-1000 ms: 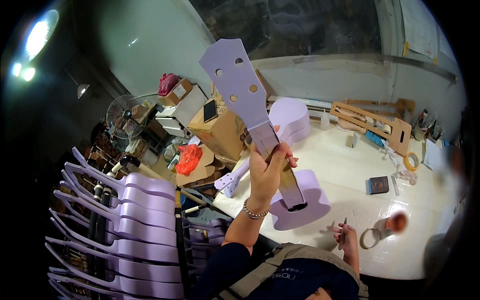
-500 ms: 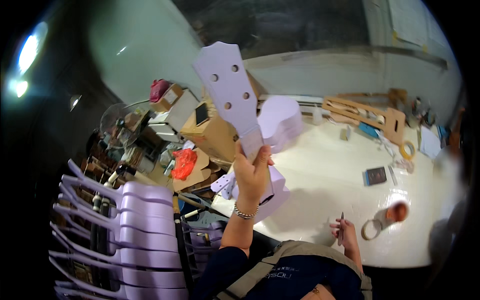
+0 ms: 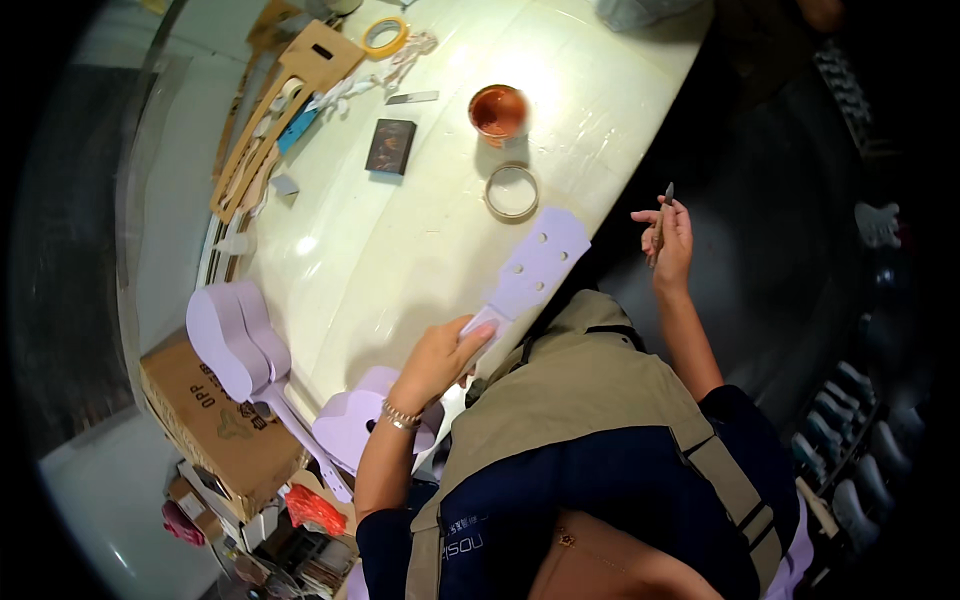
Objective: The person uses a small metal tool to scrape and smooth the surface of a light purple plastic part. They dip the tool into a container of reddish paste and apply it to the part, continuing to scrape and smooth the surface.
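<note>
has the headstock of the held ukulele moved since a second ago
Yes. The headstock, with the left hand on the neck, has swung away from the back wall and toward the ring on the table.

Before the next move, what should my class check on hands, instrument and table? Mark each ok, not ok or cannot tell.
1. Left hand grips the lilac ukulele by its neck: ok.
2. Right hand holds the pointed tool away from the ukulele: ok.
3. Reddish cup covered: not ok, top open.
4. Ukulele's body resting on the table: cannot tell.
5. Pale ring apart from the cup: ok.
</note>
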Action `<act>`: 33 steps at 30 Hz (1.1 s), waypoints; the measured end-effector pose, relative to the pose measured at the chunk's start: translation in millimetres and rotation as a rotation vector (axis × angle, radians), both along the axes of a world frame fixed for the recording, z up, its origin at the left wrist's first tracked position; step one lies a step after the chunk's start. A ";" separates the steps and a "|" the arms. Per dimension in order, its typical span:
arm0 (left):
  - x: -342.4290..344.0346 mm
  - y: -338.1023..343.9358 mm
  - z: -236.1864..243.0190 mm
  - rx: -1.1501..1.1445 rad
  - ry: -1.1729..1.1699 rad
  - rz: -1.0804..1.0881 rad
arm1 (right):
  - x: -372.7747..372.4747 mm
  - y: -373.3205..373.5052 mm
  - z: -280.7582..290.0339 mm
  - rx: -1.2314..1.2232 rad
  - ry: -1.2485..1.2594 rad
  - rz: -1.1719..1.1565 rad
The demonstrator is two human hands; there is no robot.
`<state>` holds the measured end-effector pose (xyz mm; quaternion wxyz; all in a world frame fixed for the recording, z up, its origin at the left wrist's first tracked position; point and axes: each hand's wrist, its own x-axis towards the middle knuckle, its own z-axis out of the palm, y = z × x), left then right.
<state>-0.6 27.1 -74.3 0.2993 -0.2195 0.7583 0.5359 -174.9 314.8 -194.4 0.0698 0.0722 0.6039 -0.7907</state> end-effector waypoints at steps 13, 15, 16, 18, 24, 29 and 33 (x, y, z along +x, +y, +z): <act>-86.0 6.4 -103.3 -0.417 0.213 -0.304 | 1.6 -46.9 34.3 0.589 0.171 0.262; -114.4 -5.9 -107.2 -0.518 0.636 0.012 | -24.3 -73.5 48.7 0.693 0.257 0.325; -131.9 -9.1 -111.6 -0.492 0.709 0.115 | -40.5 -88.0 52.5 0.760 0.365 0.355; -161.3 -16.4 -122.2 -0.475 0.814 0.260 | -72.0 -120.2 57.3 0.917 0.575 0.436; -218.2 -4.4 -152.7 -0.385 0.931 0.415 | -133.3 -193.2 54.1 1.467 0.897 0.676; -228.3 -5.0 -166.5 -0.212 0.896 0.494 | -146.6 -218.3 35.9 1.543 0.918 0.862; -227.9 -8.3 -169.9 -0.221 0.931 0.494 | -146.6 -223.3 29.5 1.585 0.933 0.844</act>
